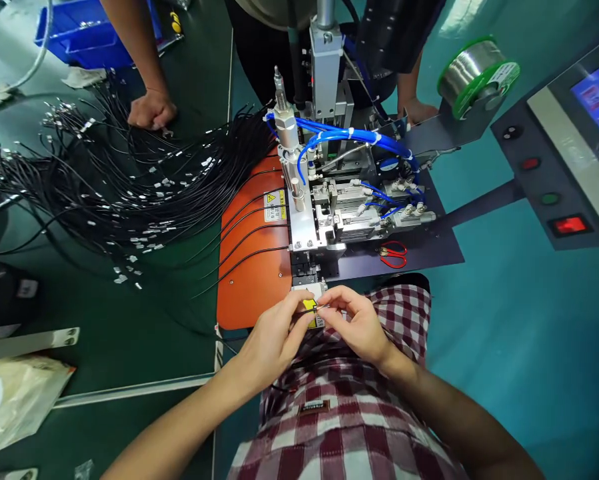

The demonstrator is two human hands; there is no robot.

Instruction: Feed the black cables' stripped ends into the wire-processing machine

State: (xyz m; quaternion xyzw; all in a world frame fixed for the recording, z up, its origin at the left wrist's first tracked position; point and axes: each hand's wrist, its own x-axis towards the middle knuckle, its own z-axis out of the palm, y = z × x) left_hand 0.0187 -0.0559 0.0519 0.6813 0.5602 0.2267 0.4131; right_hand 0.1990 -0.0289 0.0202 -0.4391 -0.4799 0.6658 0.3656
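Note:
My left hand [278,333] pinches a thin black cable [306,312] near its end, just in front of the machine. At that cable's tip, the thumb and fingers of my right hand [354,321] are pressed together on the fine wire ends. Both hands meet over a white and yellow label at the machine's near end. Beside them, an orange plate [254,287] carries several black cables that run into the metal clamping machine [306,227]. The strands between my fingertips are too small to make out clearly.
A large bundle of black cables [169,180] with white tags spreads over the dark table. Red-handled cutters [394,254] lie on the machine base. A solder spool [472,77] and control panel [554,167] stand right. Another person's fist [152,111] rests by the bundle, near a blue bin [86,43].

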